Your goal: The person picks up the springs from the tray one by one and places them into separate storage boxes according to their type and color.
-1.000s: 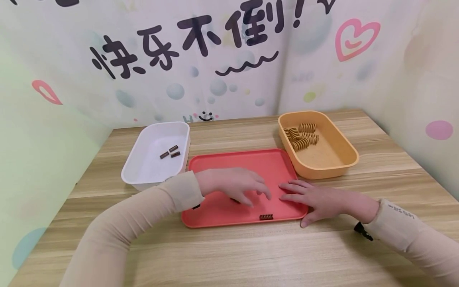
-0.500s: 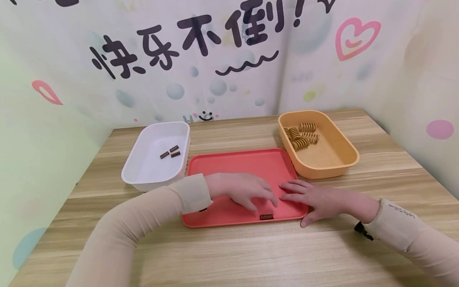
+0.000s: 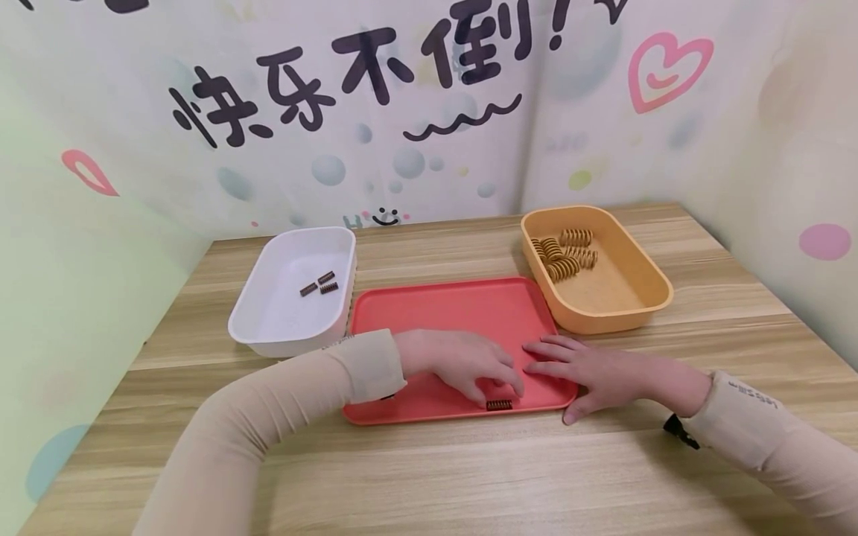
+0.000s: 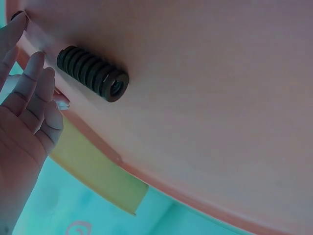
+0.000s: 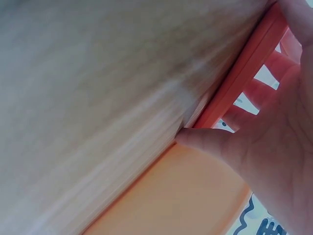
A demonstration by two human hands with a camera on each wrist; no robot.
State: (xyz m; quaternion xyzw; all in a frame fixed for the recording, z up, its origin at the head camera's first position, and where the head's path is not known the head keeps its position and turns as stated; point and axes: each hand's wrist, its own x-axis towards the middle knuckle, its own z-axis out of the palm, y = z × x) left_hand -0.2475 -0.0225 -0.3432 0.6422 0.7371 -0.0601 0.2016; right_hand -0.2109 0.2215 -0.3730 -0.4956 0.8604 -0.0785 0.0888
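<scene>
A red tray (image 3: 456,298) lies on the table. My left hand (image 3: 469,365) is over its front part, fingers bent downward at a small dark coil spring (image 3: 499,406) by the front rim. A fingertip overlaps that spring in the left wrist view; whether it touches cannot be told. A second dark coil spring (image 4: 93,73) lies on the tray below the left wrist, hidden by the hand in the head view. My right hand (image 3: 603,376) rests over the tray's right rim with fingers spread on the tray and the thumb beside its front corner.
A white bin (image 3: 268,298) at the left holds three small dark springs (image 3: 326,278). At the back right, an orange bin (image 3: 630,283) contains several larger gold springs (image 3: 563,268). Both stand close beside the tray. A printed cloth (image 3: 415,112) hangs behind the table.
My left hand has moved right and forward toward the tray's front rim, down to the spring there. It now covers the other spring. The right hand stays where it was.
</scene>
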